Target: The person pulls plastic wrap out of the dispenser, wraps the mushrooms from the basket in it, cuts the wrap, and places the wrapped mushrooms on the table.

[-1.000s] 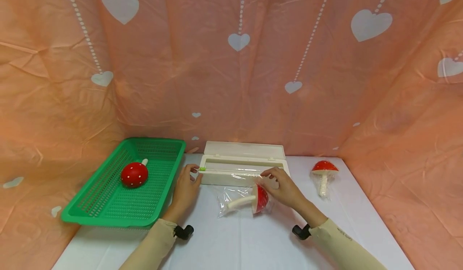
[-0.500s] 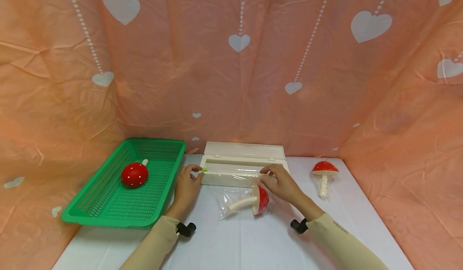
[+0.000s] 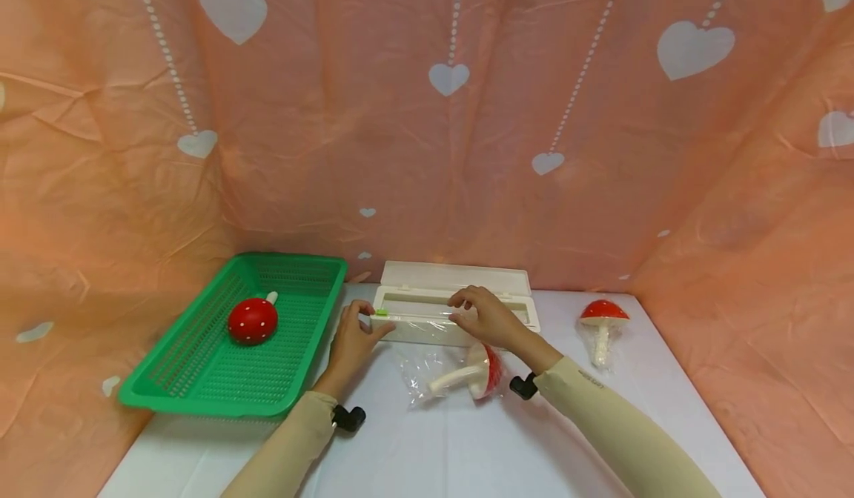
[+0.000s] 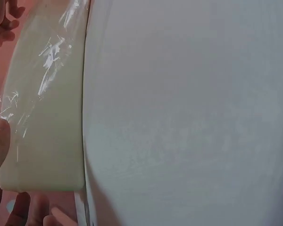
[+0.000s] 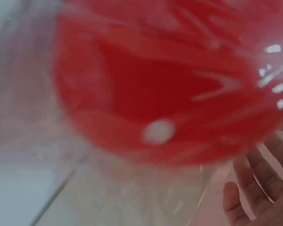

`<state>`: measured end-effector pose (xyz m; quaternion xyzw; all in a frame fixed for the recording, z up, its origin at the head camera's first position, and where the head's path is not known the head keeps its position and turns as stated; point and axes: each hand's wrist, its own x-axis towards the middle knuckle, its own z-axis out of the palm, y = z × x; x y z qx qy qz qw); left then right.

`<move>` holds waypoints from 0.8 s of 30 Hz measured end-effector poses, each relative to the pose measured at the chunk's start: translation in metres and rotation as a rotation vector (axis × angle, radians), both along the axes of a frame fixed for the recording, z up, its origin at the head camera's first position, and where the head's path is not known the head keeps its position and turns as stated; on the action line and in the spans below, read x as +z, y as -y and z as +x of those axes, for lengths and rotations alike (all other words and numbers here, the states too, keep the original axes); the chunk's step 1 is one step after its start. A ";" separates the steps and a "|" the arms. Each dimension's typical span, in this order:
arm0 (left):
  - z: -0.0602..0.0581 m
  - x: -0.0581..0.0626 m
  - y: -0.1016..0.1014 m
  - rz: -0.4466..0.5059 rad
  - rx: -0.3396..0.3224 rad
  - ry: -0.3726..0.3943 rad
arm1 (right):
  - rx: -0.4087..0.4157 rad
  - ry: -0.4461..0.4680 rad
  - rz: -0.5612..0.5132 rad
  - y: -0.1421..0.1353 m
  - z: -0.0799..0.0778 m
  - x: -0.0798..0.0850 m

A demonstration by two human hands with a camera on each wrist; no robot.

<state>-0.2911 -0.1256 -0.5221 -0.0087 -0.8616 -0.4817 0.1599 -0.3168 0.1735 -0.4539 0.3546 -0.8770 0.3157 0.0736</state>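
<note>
A white cling film dispenser (image 3: pixel 427 332) stands at the table's back with its lid (image 3: pixel 454 276) raised. A small green slider (image 3: pixel 381 312) sits at its left end. My left hand (image 3: pixel 352 341) grips that end, thumb on the front and fingers round the side. Over the dispenser's middle hovers my right hand (image 3: pixel 492 319), fingers bent loosely and apart, nothing visible between them. In front lies a red-capped toy mushroom (image 3: pixel 492 372) in clear film, stem pointing left. Its cap fills most of the right wrist view. Film also covers the dispenser's front in the left wrist view.
At the left a green plastic basket (image 3: pixel 300 379) holds a white-dotted red mushroom (image 3: pixel 253 321). Another film-wrapped mushroom (image 3: pixel 603 327) rests on the table at the right. A peach curtain (image 3: pixel 400 150) with hearts hangs round the white table (image 3: pixel 427 453).
My right hand has moved left and up, from the dispenser's front edge to above its middle. The front mushroom has tipped slightly. My left hand stays at the left end.
</note>
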 end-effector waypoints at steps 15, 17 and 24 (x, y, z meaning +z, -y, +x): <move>-0.004 -0.003 0.007 -0.021 -0.019 0.040 | 0.055 0.079 0.008 0.009 -0.027 -0.001; -0.004 -0.002 0.008 -0.022 -0.027 0.026 | 0.064 0.102 0.007 0.012 -0.030 0.000; -0.007 -0.003 0.008 0.046 -0.046 0.043 | 0.153 0.165 0.065 0.021 -0.043 0.008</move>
